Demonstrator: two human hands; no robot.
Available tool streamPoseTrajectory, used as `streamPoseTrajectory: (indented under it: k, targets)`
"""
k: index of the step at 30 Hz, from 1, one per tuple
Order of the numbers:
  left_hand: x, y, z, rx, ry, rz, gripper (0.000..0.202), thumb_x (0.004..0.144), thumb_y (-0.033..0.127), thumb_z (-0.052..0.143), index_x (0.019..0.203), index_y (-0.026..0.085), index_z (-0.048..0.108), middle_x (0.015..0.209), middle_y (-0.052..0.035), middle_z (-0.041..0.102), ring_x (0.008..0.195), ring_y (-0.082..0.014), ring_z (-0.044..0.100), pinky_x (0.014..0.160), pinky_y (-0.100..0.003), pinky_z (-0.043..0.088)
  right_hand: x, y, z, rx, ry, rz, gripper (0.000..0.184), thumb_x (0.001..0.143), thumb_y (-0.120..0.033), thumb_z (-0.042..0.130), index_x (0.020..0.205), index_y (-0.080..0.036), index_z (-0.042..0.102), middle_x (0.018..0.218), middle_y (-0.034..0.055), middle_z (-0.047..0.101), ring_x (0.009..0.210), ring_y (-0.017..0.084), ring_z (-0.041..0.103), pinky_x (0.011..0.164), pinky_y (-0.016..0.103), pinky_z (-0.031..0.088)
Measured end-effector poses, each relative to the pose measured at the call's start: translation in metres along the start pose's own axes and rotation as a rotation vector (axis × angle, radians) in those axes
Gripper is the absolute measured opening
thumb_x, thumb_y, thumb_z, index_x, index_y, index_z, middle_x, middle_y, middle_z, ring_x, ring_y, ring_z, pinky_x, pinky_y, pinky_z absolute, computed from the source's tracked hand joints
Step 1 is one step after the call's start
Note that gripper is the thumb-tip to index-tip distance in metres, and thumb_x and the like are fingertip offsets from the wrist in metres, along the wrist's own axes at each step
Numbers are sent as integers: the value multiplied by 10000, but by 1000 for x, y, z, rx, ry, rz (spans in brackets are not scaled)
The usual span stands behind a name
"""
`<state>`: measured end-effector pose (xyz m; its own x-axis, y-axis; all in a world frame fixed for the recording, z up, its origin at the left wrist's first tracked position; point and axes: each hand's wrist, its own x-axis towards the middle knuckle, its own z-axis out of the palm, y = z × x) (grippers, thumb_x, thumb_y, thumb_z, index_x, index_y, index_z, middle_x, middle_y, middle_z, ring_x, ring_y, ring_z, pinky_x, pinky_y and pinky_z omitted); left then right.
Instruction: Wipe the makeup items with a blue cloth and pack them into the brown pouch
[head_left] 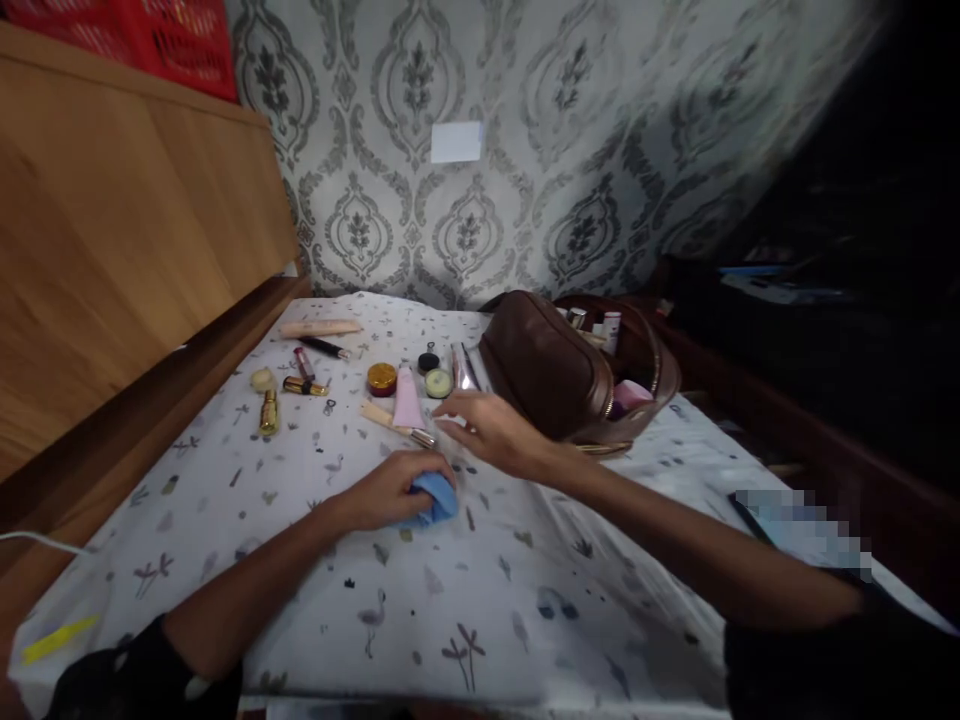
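My left hand (394,488) is closed around a crumpled blue cloth (439,500), low over the patterned sheet. Just beyond it, my right hand (491,425) reaches in with fingers apart and nothing visible in them. Closest to those fingertips are a pink squeeze tube (409,400), a slim beige tube (376,413) with a shiny cap, and a small round tin (438,383) with a pale green top. Behind these sit a gold-lidded jar (382,378), a black round lid or pot (428,363) and a silvery tube (463,368).
An unzipped brown leather bag (544,365) holding cosmetics stands on the right. Several cosmetics, including a gold bottle (268,413) and a long beige tube (319,328), lie at left. A wooden panel (135,240) borders the left; a phone (802,530) lies at right.
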<state>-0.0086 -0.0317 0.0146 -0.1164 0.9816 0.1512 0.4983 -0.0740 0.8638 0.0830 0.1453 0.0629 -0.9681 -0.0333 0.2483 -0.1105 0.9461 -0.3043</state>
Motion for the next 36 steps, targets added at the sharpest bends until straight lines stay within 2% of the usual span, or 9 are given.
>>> streamPoseTrajectory:
  k: [4, 11, 14, 17, 19, 21, 26, 31, 36]
  targets:
    - [-1, 0, 0, -16, 17, 77, 279, 649, 51, 526, 859, 170, 666, 871, -15, 679, 793, -163, 592, 774, -252, 461, 5, -6, 41, -5, -99, 232, 221, 942, -289, 565, 1047, -138, 688, 991, 105, 679, 943, 214, 630, 790, 287, 428]
    - [-1, 2, -1, 40, 121, 77, 226, 664, 82, 528, 832, 168, 652, 838, -13, 670, 767, -156, 598, 743, -254, 462, 1, -6, 62, 82, -16, 349, 139, 860, -203, 591, 968, -170, 673, 1006, 83, 662, 932, 205, 598, 735, 275, 399]
    - [-3, 6, -9, 106, 282, 22, 221, 698, 116, 526, 872, 178, 648, 856, -13, 673, 813, -172, 608, 778, -273, 464, -6, -6, 64, 170, 61, 364, 122, 877, -237, 565, 912, -172, 662, 891, 59, 666, 819, 188, 594, 705, 282, 406]
    - [-6, 9, -24, 224, 528, -63, 234, 749, 139, 503, 934, 198, 633, 876, -6, 662, 830, -179, 602, 790, -290, 468, -17, -1, 67, 394, 212, 350, 95, 856, -261, 572, 854, -195, 641, 726, 3, 628, 669, 160, 557, 638, 277, 404]
    - [-7, 7, -35, 334, 616, -74, 244, 765, 135, 488, 951, 205, 631, 931, -17, 660, 884, -192, 605, 834, -313, 468, -24, 3, 69, 561, 295, 347, 85, 836, -283, 589, 835, -206, 624, 657, -23, 591, 608, 146, 532, 595, 271, 400]
    - [-7, 1, -41, 450, 599, -77, 254, 784, 126, 477, 961, 201, 644, 984, -38, 656, 947, -210, 606, 874, -337, 462, -29, 7, 71, 738, 336, 365, 131, 821, -335, 620, 855, -209, 607, 637, -29, 594, 577, 140, 532, 558, 266, 400]
    - [-7, -15, -37, 660, 387, -154, 354, 838, 123, 475, 1139, 194, 649, 1090, -77, 654, 1063, -248, 586, 914, -373, 466, -29, 9, 72, 1048, 386, 400, 260, 785, -417, 682, 912, -209, 591, 672, -5, 669, 562, 135, 573, 548, 273, 451]
    - [-6, -16, -33, 716, 305, -212, 369, 863, 130, 485, 1202, 201, 613, 1135, -79, 640, 1069, -246, 596, 886, -372, 480, -27, 9, 71, 1075, 434, 372, 265, 780, -410, 700, 926, -205, 616, 656, -16, 658, 570, 128, 587, 566, 278, 483]
    - [-7, -14, -38, 724, 255, -227, 323, 863, 150, 500, 1154, 223, 621, 1063, -54, 628, 954, -218, 613, 806, -339, 476, -28, 11, 72, 1058, 441, 367, 250, 782, -409, 697, 919, -216, 615, 669, -9, 667, 566, 128, 591, 562, 283, 493]
